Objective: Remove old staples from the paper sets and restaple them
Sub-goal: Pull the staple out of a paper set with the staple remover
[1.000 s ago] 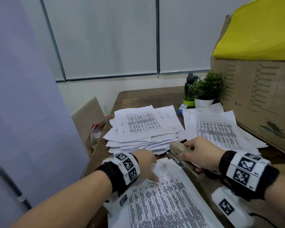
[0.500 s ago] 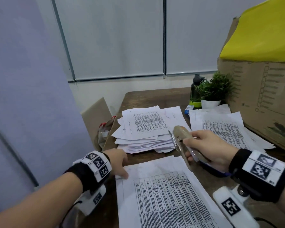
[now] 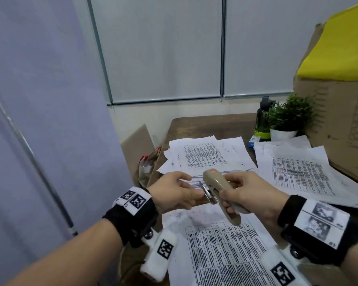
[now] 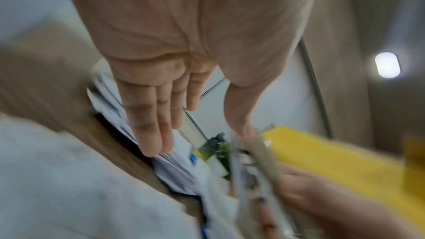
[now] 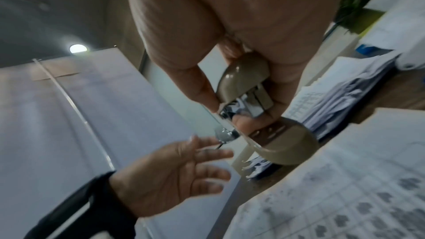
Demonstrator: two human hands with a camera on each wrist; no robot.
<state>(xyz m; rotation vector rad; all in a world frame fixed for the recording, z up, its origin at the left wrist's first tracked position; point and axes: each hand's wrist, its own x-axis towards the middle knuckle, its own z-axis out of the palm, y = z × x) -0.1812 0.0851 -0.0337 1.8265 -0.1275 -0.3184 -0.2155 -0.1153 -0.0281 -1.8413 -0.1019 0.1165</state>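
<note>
Stapler (image 3: 221, 195): beige body, metal parts bright at the front, raised clear of the surface (image 3: 211, 125) in front of the person, above the printed paper set (image 3: 225, 250) that lies nearest.

Hold: right hand (image 3: 250, 198) wrapped round the stapler's rear half, fingers and thumb clamped on it. Left hand (image 3: 174, 194) slack and unclenched, fingers mostly straight, reaching to the metal tip; the right wrist view shows a thin bent wire, possibly a pulled staple, at that tip beside the left fingers (image 5: 214, 154), though blur leaves actual contact uncertain.

Orientation: long axis runs diagonally, front end up and away from the person, rear end down and toward them. In the head view the rounded nose tilts toward the far paper pile (image 3: 203, 157); the metal jaw faces left, toward the left hand. Upper arm appears hinged apart from the base in the right wrist view.

Risks:
- Sharp wire or metal tip may prick the left fingertips, since they approach bare and at close range.
- A loose staple may drop unseen onto the paper set or the surface, since nothing sits beneath the tip to catch it.
- A squeeze by the right hand may close the stapler on a finger while the left hand works near the mouth.
- Second pile (image 3: 298, 174) on the right lies untouched; mixing sets is likely if sheets shift.
</note>
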